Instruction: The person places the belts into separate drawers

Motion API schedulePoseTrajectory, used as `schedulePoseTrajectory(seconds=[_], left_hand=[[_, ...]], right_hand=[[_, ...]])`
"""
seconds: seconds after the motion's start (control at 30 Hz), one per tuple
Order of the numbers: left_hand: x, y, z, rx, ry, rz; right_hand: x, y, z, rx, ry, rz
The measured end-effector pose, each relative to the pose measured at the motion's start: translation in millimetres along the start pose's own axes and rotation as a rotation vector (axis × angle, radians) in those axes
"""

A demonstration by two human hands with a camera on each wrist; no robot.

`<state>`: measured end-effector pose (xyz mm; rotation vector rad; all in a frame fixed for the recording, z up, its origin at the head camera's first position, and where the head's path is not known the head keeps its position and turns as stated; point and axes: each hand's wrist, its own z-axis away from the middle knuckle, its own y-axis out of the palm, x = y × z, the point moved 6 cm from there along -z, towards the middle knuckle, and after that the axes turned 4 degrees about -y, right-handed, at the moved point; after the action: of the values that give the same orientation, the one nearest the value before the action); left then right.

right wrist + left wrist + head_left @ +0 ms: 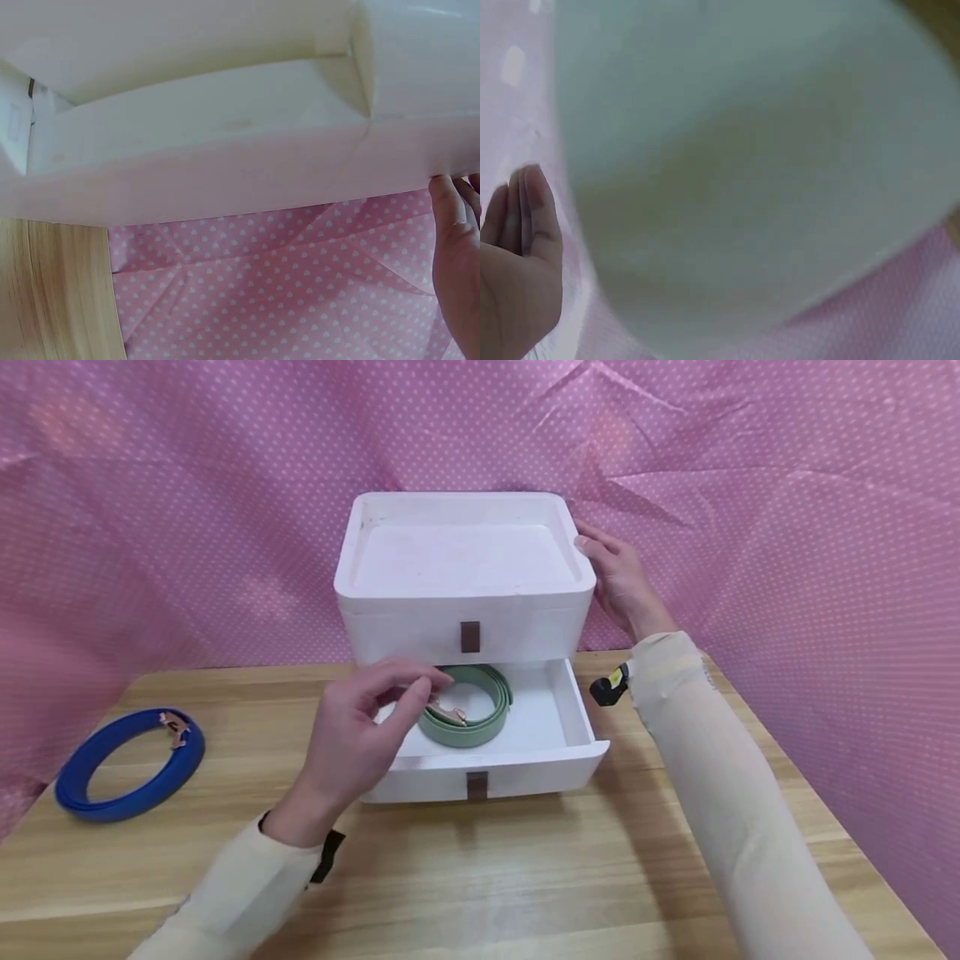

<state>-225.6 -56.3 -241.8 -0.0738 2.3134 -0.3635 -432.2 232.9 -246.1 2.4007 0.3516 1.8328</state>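
Observation:
A white two-drawer box (517,620) stands on the table with its lower drawer (542,718) pulled out. In that drawer lies a coiled green belt (480,733) with a rose-gold buckle (448,716). My left hand (360,718) is over the drawer's left part, its thumb and fingertips overlapping the belt's left edge in the head view. The left wrist view shows the fingers of that hand extended, with nothing held. My right hand (618,578) touches the box's upper right side with its fingers, seen also at the right edge of the right wrist view.
A coiled blue belt (123,802) with a rose-gold buckle lies on the wooden table (465,893) at the left. The box has a shallow tray top (457,556) and brown pull tabs. A pink dotted cloth (780,527) hangs behind and at both sides.

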Motion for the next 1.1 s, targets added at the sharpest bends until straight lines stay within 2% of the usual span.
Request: schedulePoseTrajectory(seconds=[0.1,0.23,0.3,0.37,0.5,0.6,0.73,0.83,0.97,1.1], left_hand=[[-12.8,6.5,11.8,0.036,-0.013,0.114],[-22.7,24.4,31.7,0.175,-0.022,0.194],[-21.4,34.5,42.1,0.242,-0.079,0.237],[-16.5,44.8,52.1,0.295,-0.167,0.294],[-3.2,63.1,68.1,0.352,-0.313,0.411],[7.8,76.0,76.3,0.392,-0.403,0.452],[24.5,88.8,88.1,0.457,-0.569,0.416],[34.9,95.4,97.2,0.496,-0.664,0.349],[45.7,98.3,104.2,0.513,-0.721,0.258],[54.9,96.7,105.0,0.489,-0.784,0.171]], right_hand=[[-0.7,0.6,-0.2,0.000,0.004,0.004],[-0.6,0.8,0.1,0.004,0.007,0.005],[-0.4,0.7,0.1,0.004,0.005,0.003],[0.2,0.3,0.0,0.001,0.000,-0.001],[0.0,0.2,-0.3,0.001,0.003,-0.005],[0.2,-0.7,0.1,0.001,0.002,-0.003],[0.2,0.8,0.5,-0.004,0.003,-0.009],[0.5,0.9,1.2,-0.008,0.010,-0.008],[1.1,1.0,1.7,-0.012,0.015,0.001],[0.9,0.0,2.0,-0.021,0.022,0.008]])
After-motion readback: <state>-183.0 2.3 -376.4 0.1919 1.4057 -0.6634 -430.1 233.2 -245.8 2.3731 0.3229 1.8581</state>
